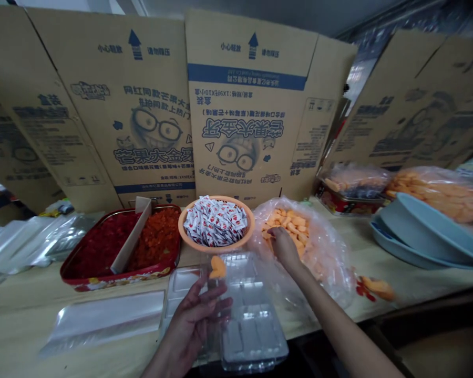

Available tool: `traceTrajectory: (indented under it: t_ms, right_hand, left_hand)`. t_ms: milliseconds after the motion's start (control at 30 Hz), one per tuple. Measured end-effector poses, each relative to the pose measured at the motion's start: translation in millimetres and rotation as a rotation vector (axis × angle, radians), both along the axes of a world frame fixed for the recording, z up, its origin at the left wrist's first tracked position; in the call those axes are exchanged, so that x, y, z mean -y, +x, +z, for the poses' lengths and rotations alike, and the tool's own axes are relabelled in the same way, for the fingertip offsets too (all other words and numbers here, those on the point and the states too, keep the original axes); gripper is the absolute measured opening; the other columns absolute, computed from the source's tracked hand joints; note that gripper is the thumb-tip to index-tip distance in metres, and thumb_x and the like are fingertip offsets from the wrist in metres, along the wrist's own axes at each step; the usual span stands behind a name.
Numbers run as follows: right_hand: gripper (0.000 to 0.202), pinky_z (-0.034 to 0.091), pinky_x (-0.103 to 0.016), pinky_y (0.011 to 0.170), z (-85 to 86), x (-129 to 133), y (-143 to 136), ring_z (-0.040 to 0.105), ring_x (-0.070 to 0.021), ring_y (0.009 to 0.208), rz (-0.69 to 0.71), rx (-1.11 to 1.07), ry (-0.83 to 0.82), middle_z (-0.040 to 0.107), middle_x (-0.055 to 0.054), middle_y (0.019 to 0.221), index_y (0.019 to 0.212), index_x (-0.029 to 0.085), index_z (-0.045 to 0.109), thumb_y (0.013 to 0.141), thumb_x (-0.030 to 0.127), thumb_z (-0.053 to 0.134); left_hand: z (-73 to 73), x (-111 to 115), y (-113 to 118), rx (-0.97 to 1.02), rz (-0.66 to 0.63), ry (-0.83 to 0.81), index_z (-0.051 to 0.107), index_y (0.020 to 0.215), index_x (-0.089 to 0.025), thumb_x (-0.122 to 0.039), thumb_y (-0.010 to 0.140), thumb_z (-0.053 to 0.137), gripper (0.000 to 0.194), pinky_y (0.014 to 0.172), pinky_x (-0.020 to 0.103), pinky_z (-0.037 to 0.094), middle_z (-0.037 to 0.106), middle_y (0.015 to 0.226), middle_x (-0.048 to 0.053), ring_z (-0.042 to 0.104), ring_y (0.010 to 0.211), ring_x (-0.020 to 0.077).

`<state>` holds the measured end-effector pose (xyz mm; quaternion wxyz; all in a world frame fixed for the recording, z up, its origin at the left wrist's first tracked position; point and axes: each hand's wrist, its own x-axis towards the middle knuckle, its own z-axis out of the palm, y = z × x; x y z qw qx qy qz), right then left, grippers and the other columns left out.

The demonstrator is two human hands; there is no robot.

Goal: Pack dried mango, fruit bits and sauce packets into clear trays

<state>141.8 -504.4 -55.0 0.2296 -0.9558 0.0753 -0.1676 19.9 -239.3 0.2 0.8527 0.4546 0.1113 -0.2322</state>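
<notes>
1. The left hand, fingers apart and half curled, is against the left side of clear, thin plastic trays with moulded rectangular hollows; whether it grips one, I cannot tell.
2. A smooth orange piece, lobed in shape, sits at the trays' far end, just beyond that hand's fingertips.
3. The right hand reaches into a crinkly clear bag of chunky orange pieces. Its fingertips bunch together; whether they pinch a piece is unclear.
4. Left of the bag, a round, peach-coloured bowl brims with small, shiny sachets.
5. Farther left, a cardboard strip divides a red metal tin between dark red and orange-red bits.
6. Behind stand flat, printed cardboard panels.
</notes>
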Motion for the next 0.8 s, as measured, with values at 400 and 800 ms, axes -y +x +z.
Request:
traceTrajectory:
  t_ms: [400, 800]
  right_hand:
    - [0.033, 0.034, -0.038, 0.078, -14.1, 12.6, 37.9, 0.053, -0.0299, 0.096, -0.002, -0.178, -0.283, 0.06, -0.019, 0.096, 0.098, 0.005, 0.062, 0.083, 0.008, 0.032]
    - [0.025, 0.035, -0.022, 0.076, -19.9, 23.0, 23.6, 0.055, -0.0189, 0.094, -0.031, -0.111, -0.131, 0.061, -0.012, 0.1, 0.097, 0.009, 0.062, 0.079, 0.011, 0.045]
  left_hand:
    - [5.4, -13.9, -6.8, 0.065, 0.088, -0.047, 0.023, 0.134, -0.021, -0.005, 0.07, 0.06, 0.076, 0.087, 0.046, 0.043, 0.05, 0.123, 0.017, 0.055, 0.104, 0.0311]
    - [0.0, -28.9, -11.2, 0.056, 0.09, -0.04, 0.024, 0.134, -0.024, -0.007, 0.073, 0.06, 0.073, 0.093, 0.046, 0.041, 0.048, 0.128, 0.013, 0.052, 0.11, 0.0296]
